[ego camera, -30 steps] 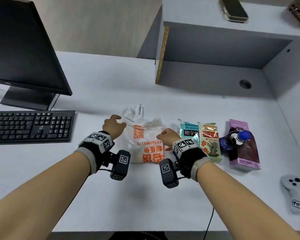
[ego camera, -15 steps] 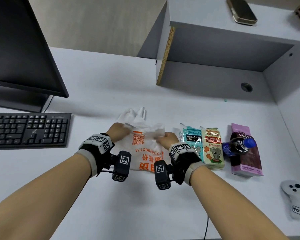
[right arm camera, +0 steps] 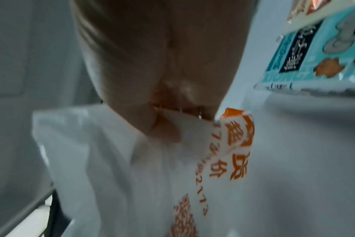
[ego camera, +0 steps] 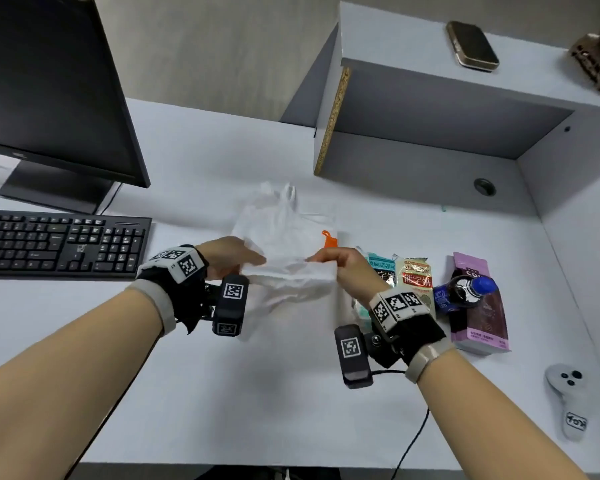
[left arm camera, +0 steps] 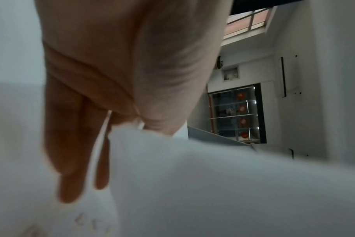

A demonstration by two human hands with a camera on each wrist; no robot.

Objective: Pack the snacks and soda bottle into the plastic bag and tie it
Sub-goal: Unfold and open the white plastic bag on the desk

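Observation:
A white plastic bag [ego camera: 284, 237] with orange print is held up off the desk between my two hands. My left hand [ego camera: 236, 258] pinches its left edge, thumb against fingers, and the left wrist view shows that left hand [left arm camera: 121, 121] on the bag [left arm camera: 192, 184]. My right hand [ego camera: 340, 268] pinches the right edge; in the right wrist view that hand [right arm camera: 172, 121] nips the printed bag [right arm camera: 132, 176]. To the right lie a teal snack packet [ego camera: 381, 271] [right arm camera: 314, 48], a cream snack packet [ego camera: 414, 275] and a purple packet [ego camera: 478, 313]. A blue-capped soda bottle [ego camera: 465, 292] lies across the purple one.
A monitor [ego camera: 49, 88] and black keyboard [ego camera: 59, 244] occupy the left of the desk. A grey shelf unit [ego camera: 430, 109] stands at the back right, with a flat dark case [ego camera: 471, 46] on top. A grey controller [ego camera: 568, 396] lies at the near right.
Both hands have lifted the bag off the desk and spread its upper edge between them. The printed side has turned away from the head camera.

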